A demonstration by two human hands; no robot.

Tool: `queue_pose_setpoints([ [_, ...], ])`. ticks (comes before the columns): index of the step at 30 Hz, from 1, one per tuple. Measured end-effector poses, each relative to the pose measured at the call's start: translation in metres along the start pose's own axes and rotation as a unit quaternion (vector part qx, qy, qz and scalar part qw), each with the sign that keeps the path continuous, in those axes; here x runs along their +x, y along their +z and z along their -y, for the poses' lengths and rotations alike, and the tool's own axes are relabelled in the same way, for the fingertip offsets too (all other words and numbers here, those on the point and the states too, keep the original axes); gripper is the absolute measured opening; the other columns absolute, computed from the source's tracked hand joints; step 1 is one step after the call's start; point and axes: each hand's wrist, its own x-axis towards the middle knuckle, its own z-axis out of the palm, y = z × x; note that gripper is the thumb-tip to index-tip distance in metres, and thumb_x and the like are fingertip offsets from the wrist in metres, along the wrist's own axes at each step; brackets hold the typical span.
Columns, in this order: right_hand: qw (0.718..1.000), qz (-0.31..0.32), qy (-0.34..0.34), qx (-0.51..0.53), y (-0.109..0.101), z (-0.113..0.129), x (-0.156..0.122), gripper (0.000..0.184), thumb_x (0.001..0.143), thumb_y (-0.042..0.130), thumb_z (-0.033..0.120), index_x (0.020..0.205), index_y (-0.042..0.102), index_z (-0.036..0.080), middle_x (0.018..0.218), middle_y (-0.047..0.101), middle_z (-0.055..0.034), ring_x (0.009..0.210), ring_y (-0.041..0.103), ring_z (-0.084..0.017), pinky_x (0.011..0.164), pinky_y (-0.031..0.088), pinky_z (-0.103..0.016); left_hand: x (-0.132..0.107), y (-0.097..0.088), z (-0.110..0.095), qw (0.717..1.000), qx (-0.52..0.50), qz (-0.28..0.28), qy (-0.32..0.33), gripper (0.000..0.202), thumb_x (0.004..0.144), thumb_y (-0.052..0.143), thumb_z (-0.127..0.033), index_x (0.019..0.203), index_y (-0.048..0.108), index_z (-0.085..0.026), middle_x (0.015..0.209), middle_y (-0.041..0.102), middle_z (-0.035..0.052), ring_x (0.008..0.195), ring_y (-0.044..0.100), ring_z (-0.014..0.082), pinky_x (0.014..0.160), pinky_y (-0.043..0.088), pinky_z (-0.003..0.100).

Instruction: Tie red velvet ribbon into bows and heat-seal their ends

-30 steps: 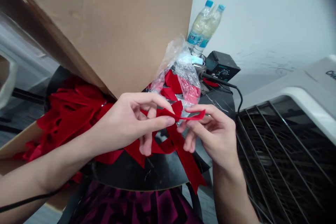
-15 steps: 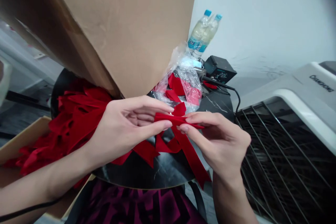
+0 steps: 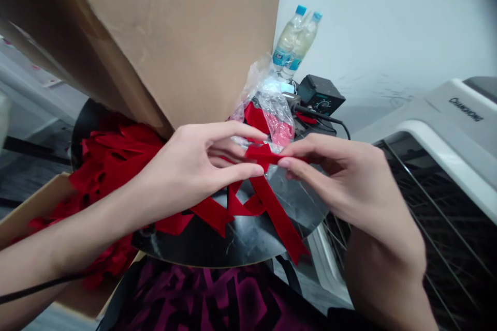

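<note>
My right hand pinches a folded red velvety ribbon between thumb and fingertips. At the ribbon's other end, my left hand has its thumb and index finger spread apart around it. Its middle fingertips lie close behind the ribbon, and I cannot tell whether they touch. A long red strip with a notched end slants down below the hands over the round black marble-patterned table. Another notched ribbon end lies left of it. Several red ribbons are heaped beyond my left forearm.
A large cardboard box stands at the back of the table. Behind the hands are a clear plastic bag, two bottles and a black device with a dial. A white appliance stands right. An open carton is lower left.
My right hand has moved right and slightly up, keeping its pinch on the ribbon. My left thumb and index finger have spread wider apart. The view has shifted slightly.
</note>
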Motion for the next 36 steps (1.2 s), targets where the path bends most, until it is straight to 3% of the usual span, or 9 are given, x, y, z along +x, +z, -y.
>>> queue_pose_setpoints([
  [5, 0.990, 0.025, 0.136, 0.019, 0.017, -0.029, -0.035, 0.012, 0.100, 0.067, 0.034, 0.099, 0.074, 0.025, 0.088, 0.076, 0.0005, 0.077, 0.070, -0.016, 0.076, 0.055, -0.029, 0.034, 0.016, 0.029, 0.937, 0.332, 0.099, 0.047, 0.050, 0.093, 0.074, -0.043, 0.131, 0.072, -0.011, 0.129, 0.076, 0.0218, 0.124, 0.069, 0.0433, 0.105, 0.053, 0.056],
  [10, 0.982, 0.021, 0.189, -0.012, 0.065, -0.050, -0.069, 0.013, 0.103, 0.058, 0.031, 0.100, 0.068, 0.023, 0.125, 0.074, -0.0089, 0.117, 0.070, -0.025, 0.102, 0.051, -0.040, 0.056, 0.033, 0.045, 0.922, 0.369, 0.115, 0.025, 0.016, 0.094, 0.069, -0.023, 0.104, 0.076, -0.013, 0.106, 0.079, 0.0165, 0.109, 0.074, 0.0352, 0.098, 0.053, 0.046],
  [13, 0.982, -0.002, 0.187, -0.007, 0.080, -0.052, -0.078, 0.013, 0.104, 0.058, 0.034, 0.100, 0.066, 0.024, 0.142, 0.066, -0.0092, 0.137, 0.059, -0.028, 0.113, 0.045, -0.045, 0.058, 0.025, 0.037, 0.952, 0.288, 0.105, 0.022, 0.017, 0.094, 0.070, -0.027, 0.107, 0.073, -0.017, 0.113, 0.078, 0.0109, 0.112, 0.073, 0.0283, 0.099, 0.052, 0.040],
  [16, 0.982, -0.021, 0.181, 0.055, 0.076, -0.050, -0.079, 0.013, 0.103, 0.060, 0.035, 0.098, 0.066, 0.025, 0.123, 0.073, -0.0062, 0.117, 0.068, -0.024, 0.102, 0.050, -0.039, 0.051, 0.013, 0.027, 0.982, 0.129, 0.135, -0.013, 0.022, 0.095, 0.069, -0.037, 0.110, 0.069, -0.021, 0.116, 0.079, 0.0066, 0.110, 0.073, 0.0242, 0.096, 0.053, 0.037],
  [19, 0.982, -0.028, 0.151, 0.110, 0.054, -0.047, -0.074, 0.010, 0.102, 0.064, 0.033, 0.097, 0.067, 0.025, 0.101, 0.074, -0.0016, 0.091, 0.070, -0.017, 0.085, 0.052, -0.029, 0.042, 0.010, 0.019, 0.982, 0.041, 0.163, -0.091, 0.028, 0.091, 0.073, -0.043, 0.108, 0.067, -0.022, 0.103, 0.080, 0.0044, 0.096, 0.074, 0.0229, 0.084, 0.055, 0.034],
  [25, 0.997, 0.077, 0.028, -0.002, -0.007, -0.047, -0.053, 0.006, 0.103, 0.064, 0.027, 0.100, 0.068, 0.025, 0.098, 0.074, 0.0022, 0.086, 0.069, -0.011, 0.079, 0.051, -0.021, 0.032, 0.018, 0.012, 0.980, 0.008, 0.131, -0.149, 0.039, 0.077, 0.089, -0.034, 0.107, 0.067, -0.023, 0.077, 0.073, -0.0032, 0.063, 0.066, 0.0131, 0.058, 0.043, 0.022],
  [29, 0.993, 0.083, -0.046, -0.076, -0.025, -0.064, -0.034, 0.004, 0.102, 0.064, 0.025, 0.104, 0.068, 0.024, 0.099, 0.075, 0.0011, 0.085, 0.070, -0.013, 0.077, 0.052, -0.024, 0.030, 0.024, 0.013, 0.965, -0.154, 0.116, -0.179, 0.036, 0.083, 0.087, -0.029, 0.109, 0.064, -0.023, 0.086, 0.080, 0.0016, 0.074, 0.074, 0.0153, 0.068, 0.053, 0.024],
  [33, 0.988, 0.029, -0.093, -0.116, -0.025, -0.066, -0.038, 0.005, 0.101, 0.065, 0.023, 0.104, 0.069, 0.022, 0.113, 0.076, -0.0048, 0.105, 0.071, -0.020, 0.093, 0.054, -0.033, 0.028, 0.030, 0.019, 0.949, -0.264, 0.053, -0.166, 0.023, 0.089, 0.082, -0.034, 0.093, 0.064, -0.020, 0.087, 0.081, 0.0037, 0.078, 0.077, 0.0169, 0.074, 0.058, 0.028],
  [36, 0.990, -0.127, -0.004, -0.056, -0.009, -0.044, -0.058, 0.007, 0.098, 0.070, 0.020, 0.103, 0.074, 0.024, 0.115, 0.078, -0.0049, 0.105, 0.074, -0.020, 0.094, 0.058, -0.034, 0.026, 0.035, 0.023, 0.955, -0.271, 0.012, -0.123, 0.022, 0.089, 0.083, -0.030, 0.090, 0.064, -0.020, 0.085, 0.080, 0.0013, 0.081, 0.076, 0.0136, 0.081, 0.058, 0.026],
])
